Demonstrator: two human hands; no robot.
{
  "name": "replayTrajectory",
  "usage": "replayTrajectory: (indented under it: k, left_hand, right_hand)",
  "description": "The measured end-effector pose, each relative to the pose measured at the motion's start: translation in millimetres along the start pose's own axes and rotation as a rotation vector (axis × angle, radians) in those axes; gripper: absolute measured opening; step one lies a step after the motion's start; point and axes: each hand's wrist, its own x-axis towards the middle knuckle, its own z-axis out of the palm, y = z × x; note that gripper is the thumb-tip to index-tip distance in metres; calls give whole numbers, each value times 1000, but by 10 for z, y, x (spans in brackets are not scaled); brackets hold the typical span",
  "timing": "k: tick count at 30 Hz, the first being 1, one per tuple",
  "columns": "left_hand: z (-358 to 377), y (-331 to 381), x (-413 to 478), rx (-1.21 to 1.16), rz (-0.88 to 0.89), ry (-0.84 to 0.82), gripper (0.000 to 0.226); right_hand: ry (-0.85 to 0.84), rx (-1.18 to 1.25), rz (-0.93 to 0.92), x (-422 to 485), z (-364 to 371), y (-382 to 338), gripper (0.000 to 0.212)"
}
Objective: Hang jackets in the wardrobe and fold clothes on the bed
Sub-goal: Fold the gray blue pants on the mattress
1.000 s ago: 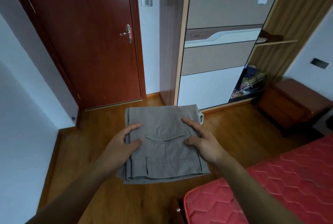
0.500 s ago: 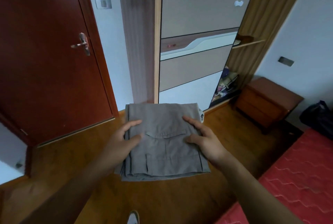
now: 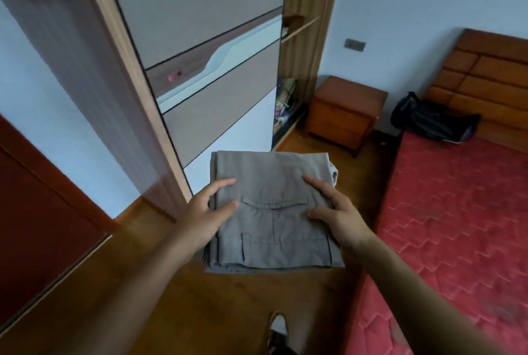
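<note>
Gripping opposite sides, the left hand (image 3: pixel 205 213) and right hand (image 3: pixel 341 216) pinch the folded trousers (image 3: pixel 273 240), thumbs on top, mid-frame above the floor (image 3: pixel 200 311). Soft and light, they would likely sag unless supported underneath. Beyond, upper left, stands the wardrobe (image 3: pixel 217 40).

Wooden nightstand (image 3: pixel 343 108) up & right of right fingers (image 3: pixel 317 184), well apart. Black bag (image 3: pixel 428 117) further right. Wall switch (image 3: pixel 355 44) above nightstand. Red-brown door (image 3: pixel 34 226) far left of left fingers (image 3: pixel 223 183). Wood floor (image 3: pixel 200 311) below both; shoe (image 3: pixel 276 331) at btm edge.
</note>
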Motion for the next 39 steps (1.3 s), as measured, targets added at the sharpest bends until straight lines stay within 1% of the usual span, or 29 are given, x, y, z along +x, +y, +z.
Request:
replayTrajectory:
  k: [5, 10, 14, 19, 22, 28, 34, 39]
  left_hand:
    - [455, 192, 924, 27, 24, -149, 34]
    - [953, 498, 2008, 31, 60, -191, 35]
    - [1362, 844, 2875, 41, 62, -193, 35]
    - [1812, 1213, 3805, 28, 61, -184, 37]
    - [1962, 1353, 4309, 20, 57, -175, 37]
    - [2256, 1496, 5551, 22, 43, -222, 39]
    - [2540, 1714, 7000, 15, 42, -290, 40]
    - [2707, 2029, 8104, 25, 51, -344, 40]
  right_hand:
    - [149, 83, -12, 449, -571, 34, 68]
    - [203, 110, -30, 1274, -1270, -47, 67]
    - [210, 121, -27, 1969, -1935, -320, 67]
    - [188, 71, -7, 2826, -2682, -674, 65]
    - [182, 82, -2, 3308, -2957, -783, 65]
    - [182, 55, -3, 4425, -3539, -928, 67]
    - [241, 34, 21, 5635, -4113, -1151, 67]
    - [302, 49, 6, 6538, -4530, -1413, 60]
